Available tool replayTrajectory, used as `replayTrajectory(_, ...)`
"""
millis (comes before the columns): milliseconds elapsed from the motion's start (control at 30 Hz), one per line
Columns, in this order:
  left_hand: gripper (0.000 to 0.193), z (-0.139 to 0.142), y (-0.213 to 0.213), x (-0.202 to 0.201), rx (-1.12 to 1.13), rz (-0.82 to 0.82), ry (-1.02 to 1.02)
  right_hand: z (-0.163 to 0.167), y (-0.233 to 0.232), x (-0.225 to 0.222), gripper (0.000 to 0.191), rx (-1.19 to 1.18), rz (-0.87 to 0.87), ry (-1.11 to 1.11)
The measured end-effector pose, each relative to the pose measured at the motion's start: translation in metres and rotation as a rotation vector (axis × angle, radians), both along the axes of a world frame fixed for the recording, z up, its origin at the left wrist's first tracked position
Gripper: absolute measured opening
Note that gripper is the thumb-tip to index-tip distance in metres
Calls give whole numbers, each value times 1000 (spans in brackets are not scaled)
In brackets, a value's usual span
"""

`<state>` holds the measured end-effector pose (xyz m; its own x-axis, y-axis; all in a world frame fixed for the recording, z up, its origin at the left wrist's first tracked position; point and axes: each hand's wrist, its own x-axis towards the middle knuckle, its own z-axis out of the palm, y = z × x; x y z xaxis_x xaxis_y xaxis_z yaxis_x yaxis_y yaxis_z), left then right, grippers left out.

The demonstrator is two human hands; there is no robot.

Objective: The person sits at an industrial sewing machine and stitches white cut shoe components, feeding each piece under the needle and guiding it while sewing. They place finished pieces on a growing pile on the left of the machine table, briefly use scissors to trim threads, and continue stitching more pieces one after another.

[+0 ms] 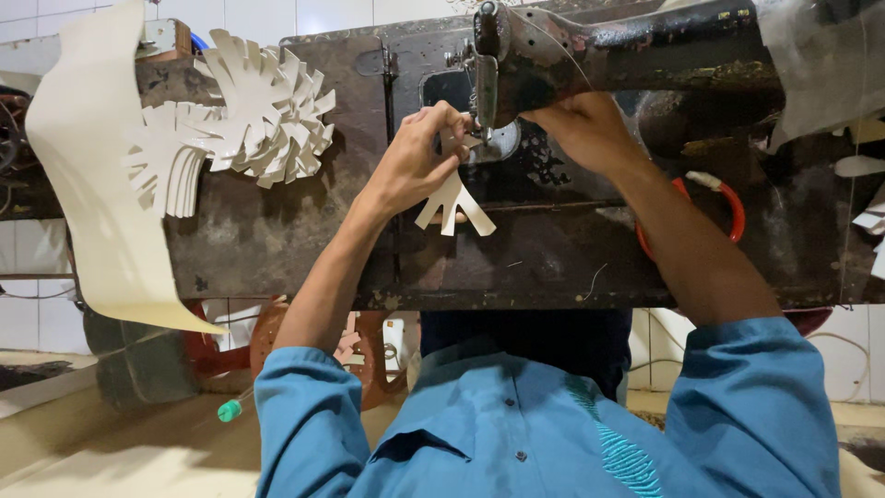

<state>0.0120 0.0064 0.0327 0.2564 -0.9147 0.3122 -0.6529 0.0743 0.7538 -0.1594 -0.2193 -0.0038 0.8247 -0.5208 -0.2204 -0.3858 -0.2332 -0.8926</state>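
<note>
Two hands at the needle of an old sewing machine, feeding a cream cut piece.

Far left, a large cream sheet (88, 175) curls over the desk's (277, 249) left edge; just beside it a stack of cream pronged cut pieces (249, 120) lies on the desk's left part. Left hand (419, 157), grip pinched on a cream pronged piece (454, 203) at the needle, its prongs pointing toward the desk's near edge. Black sewing machine (599, 46) runs along the far edge. Right hand (581, 129) is under the machine arm, fingers hidden; cannot tell its grip. A red ring (733, 207) lies on the desk's right part.
</note>
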Motion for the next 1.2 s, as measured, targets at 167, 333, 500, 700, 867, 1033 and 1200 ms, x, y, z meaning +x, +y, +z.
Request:
replayTrajectory(167, 29, 0, 2, -1, -3, -1, -34, 3, 4, 1, 20, 12, 9, -57)
replayTrajectory(333, 30, -1, 3, -8, -32, 51, -73, 1, 1, 1, 18, 41, 54, -120)
replayTrajectory(500, 34, 4, 11, -29, 46, 164, 6, -4, -1, 1, 36, 2, 13, -40)
replayTrajectory(700, 41, -4, 22, -88, -14, 338, -329, -6, 3, 6, 18, 177, 24, -351)
replayTrajectory(867, 38, -7, 22, -89, -29, 345, -376, -4, 5, 8, 31, 100, 10, -310)
replayTrajectory(1033, 41, -10, 19, -91, -40, 371, -372, -6, 3, 9, 33, 13, 11, -268)
replayTrajectory(1200, 38, -12, 19, -93, -13, 391, -364, -6, 1, 4, 49, 13, 35, -243)
